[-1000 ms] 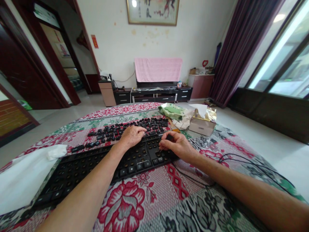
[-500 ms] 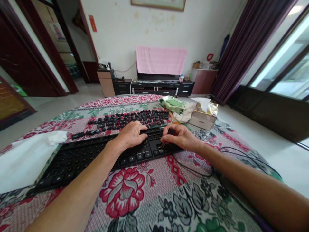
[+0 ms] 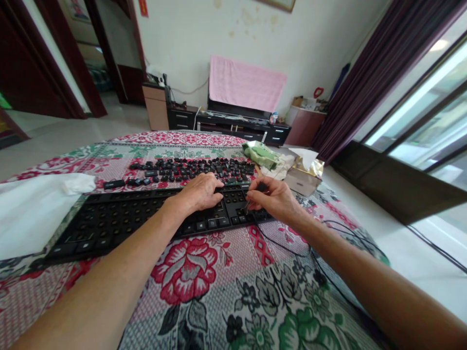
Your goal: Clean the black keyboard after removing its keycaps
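A black computer keyboard lies across the table, most of its keycaps off and a row of caps still along its front edge. My left hand rests on its right-middle part, fingers stretched forward and thumb apart, holding nothing. Over the number pad, my right hand pinches a keycap puller with a dark handle; its thin wires reach down to the keys. Whether the wires grip a cap is too small to tell. Behind the keyboard lie many loose black keycaps.
White cloth or paper overlaps the keyboard's left end. A green packet and an opened box stand at the back right. The black cable runs right over the flowered tablecloth. Beyond is a TV under a pink towel.
The view has tilted and shifted slightly. My left hand stays on the keyboard, and my right hand still holds the puller at the number pad, its wrist turned a little.
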Tool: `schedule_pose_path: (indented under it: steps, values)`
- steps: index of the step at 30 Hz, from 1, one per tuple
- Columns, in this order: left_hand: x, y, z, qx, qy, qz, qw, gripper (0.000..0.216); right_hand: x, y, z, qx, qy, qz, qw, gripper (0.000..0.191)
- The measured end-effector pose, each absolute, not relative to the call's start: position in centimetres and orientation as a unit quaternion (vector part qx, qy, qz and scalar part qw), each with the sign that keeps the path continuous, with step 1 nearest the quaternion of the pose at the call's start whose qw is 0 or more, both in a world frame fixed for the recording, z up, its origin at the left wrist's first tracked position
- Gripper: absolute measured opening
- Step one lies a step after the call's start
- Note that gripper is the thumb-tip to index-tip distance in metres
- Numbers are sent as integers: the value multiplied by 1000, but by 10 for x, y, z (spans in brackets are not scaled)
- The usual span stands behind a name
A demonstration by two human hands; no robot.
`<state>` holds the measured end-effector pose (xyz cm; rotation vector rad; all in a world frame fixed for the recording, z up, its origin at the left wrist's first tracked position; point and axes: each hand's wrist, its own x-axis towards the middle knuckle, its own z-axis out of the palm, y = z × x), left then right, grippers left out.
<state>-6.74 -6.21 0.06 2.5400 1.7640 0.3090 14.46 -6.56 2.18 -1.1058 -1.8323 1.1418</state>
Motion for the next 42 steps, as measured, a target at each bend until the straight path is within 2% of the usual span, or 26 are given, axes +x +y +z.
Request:
schedule_pose_path:
  steps: [11, 19, 26, 32, 42]
  values:
    - [-69, -63, 0, 810, 575, 116, 28, 33, 141, -82, 17, -478, -695, 396, 364, 16]
    - [-70, -61, 0, 818, 563, 112, 21, 34, 148, -72, 6, -438, -694, 436, 369, 20]
    - [-71, -58, -2, 820, 558, 122, 29, 33, 161, -70, 10, -374, -745, 464, 299, 20]
    - [-70, -59, -1, 820, 559, 120, 24, 31, 164, -71, 21, -320, -841, 368, 234, 17]
    - [-71, -57, -3, 818, 564, 113, 19, 32, 158, -62, 28, -245, -879, 380, 153, 16]
